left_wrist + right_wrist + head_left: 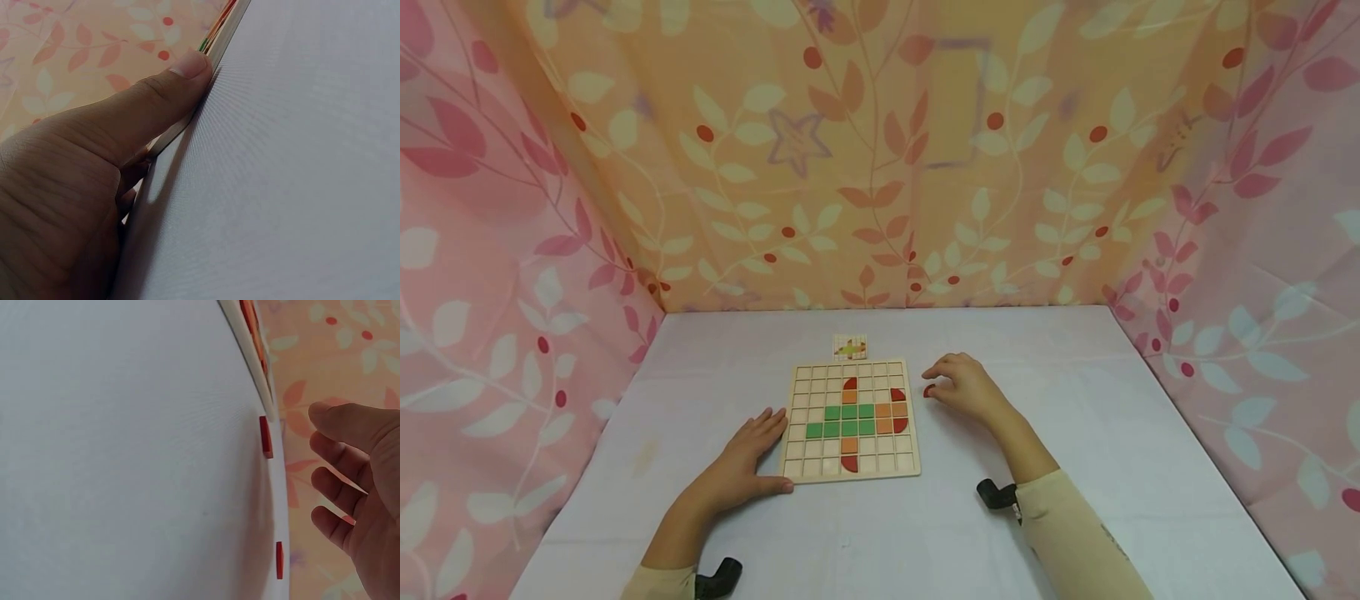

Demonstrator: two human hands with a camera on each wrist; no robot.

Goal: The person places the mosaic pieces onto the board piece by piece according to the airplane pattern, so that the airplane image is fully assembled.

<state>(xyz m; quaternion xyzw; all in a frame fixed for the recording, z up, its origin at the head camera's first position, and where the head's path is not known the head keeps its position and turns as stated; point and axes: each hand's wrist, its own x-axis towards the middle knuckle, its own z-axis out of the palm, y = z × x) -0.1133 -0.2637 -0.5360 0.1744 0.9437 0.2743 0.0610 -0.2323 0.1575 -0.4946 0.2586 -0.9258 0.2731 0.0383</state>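
Note:
A square wooden grid board (801, 375) lies on the table, with green square tiles (832, 429), orange square tiles (849, 445) and red quarter-round tiles (849, 463) in its cells. My left hand (747, 458) rests at the board's left side, fingers extended along the edge and thumb at the near left corner. Right of the board, my right hand (966, 387) hovers with loosely bent fingers. Two loose red tiles lie on the table in the right wrist view, one (266, 437) near the board's edge, another (279, 560) farther off. The fingers are apart from both.
Behind the board lies a small picture card (850, 347) with a coloured pattern on a grid. A white cloth (880, 542) covers the table. Patterned fabric (880, 167) hangs at the back and both sides. Black wrist mounts (996, 494) sit at the sleeves.

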